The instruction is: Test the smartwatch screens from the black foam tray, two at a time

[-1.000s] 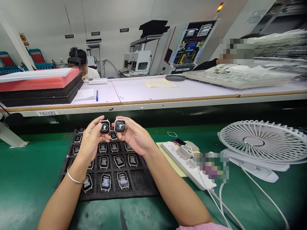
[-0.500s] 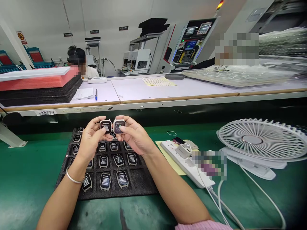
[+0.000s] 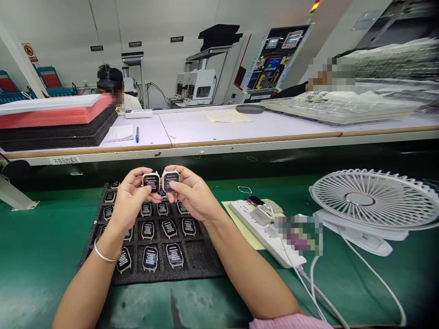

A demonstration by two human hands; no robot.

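Observation:
My left hand (image 3: pixel 129 201) is closed round a small square smartwatch body (image 3: pixel 151 181) with a lit screen of text. My right hand (image 3: pixel 192 194) grips a second smartwatch body (image 3: pixel 169 179) right beside it, thumb lying across its screen. Both watches are held side by side above a black foam tray (image 3: pixel 206 262) on the green belt. Several more watch bodies (image 3: pixel 150 258) lie screen-up in rows in the tray's pockets, partly hidden under my left wrist, which wears a silver bangle (image 3: pixel 103 255).
A white power strip (image 3: pixel 265 237) with plugs and cables lies right of the tray, and a white desk fan (image 3: pixel 372 203) lies face up further right. Beyond the belt a white bench (image 3: pixel 240 130) carries foam sheets (image 3: pixel 58 123), paper and trays. Two other people sit behind it.
Both watch screens changed from a round dial to text. My right thumb moved onto its watch's screen. The hands stayed nearly in place.

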